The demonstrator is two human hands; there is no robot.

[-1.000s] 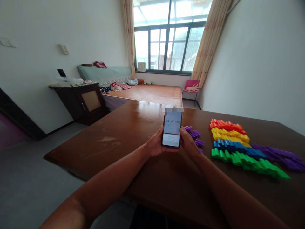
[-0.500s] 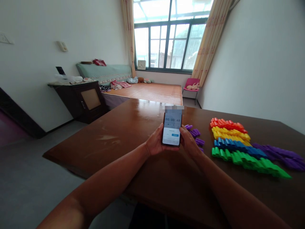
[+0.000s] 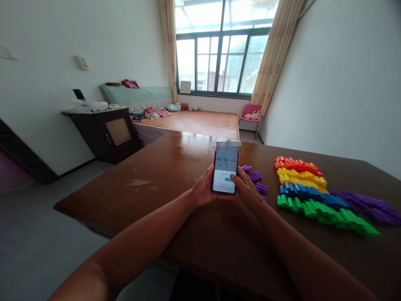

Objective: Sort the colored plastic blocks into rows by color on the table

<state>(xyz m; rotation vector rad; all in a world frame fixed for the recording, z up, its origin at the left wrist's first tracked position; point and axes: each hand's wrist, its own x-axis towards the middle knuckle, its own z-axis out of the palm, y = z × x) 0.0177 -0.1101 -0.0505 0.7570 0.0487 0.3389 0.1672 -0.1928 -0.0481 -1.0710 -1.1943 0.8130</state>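
Observation:
A smartphone [image 3: 224, 167] is held upright over the table, its lit screen reading 00:00:48 above a white pop-up with a blue button. My left hand [image 3: 203, 187] is closed round its left side and lower edge. On the right edge, my right hand [image 3: 248, 190] grips the phone too, its thumb lying over the screen near the blue button. The fingers behind the phone are hidden. Just beyond my right hand lie several small purple plastic pieces [image 3: 257, 175], partly covered by it.
Rows of red [image 3: 297, 165], yellow [image 3: 300, 178], blue [image 3: 313, 195] and green [image 3: 326, 213] plastic pieces lie on the brown table [image 3: 150, 209], with more purple ones [image 3: 365, 205] at far right. Behind stand a bed [image 3: 200, 120], a dark cabinet [image 3: 115, 133] and a pink chair [image 3: 249, 112].
My right thumb has moved from the phone's right edge onto the screen, by the blue button. The timer still reads 00:00:48, and the view has shifted slightly.

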